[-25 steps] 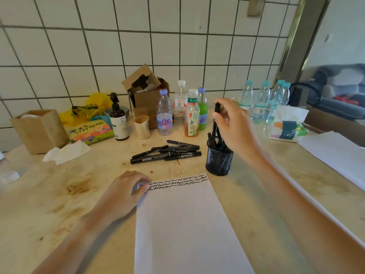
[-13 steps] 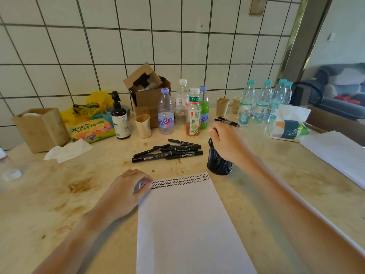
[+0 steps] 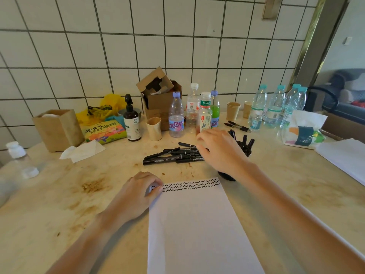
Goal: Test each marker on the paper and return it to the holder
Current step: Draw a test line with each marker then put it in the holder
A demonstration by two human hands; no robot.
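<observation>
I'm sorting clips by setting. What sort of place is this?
Probably a home kitchen or dining counter used as a makeshift desk: a white tiled wall behind a stained stone countertop, drink bottles along it, and a sofa visible through the doorway.

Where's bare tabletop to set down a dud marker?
Bare: the stained table left of the paper and left hand, and between the holder and white sheets. Crowded: bottles and loose markers.

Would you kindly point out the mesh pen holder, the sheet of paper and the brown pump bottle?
mesh pen holder (image 3: pixel 227 176), head view, its base below the wrist.
sheet of paper (image 3: pixel 197 230), head view, blank middle.
brown pump bottle (image 3: pixel 131 123), head view, its body.
</observation>
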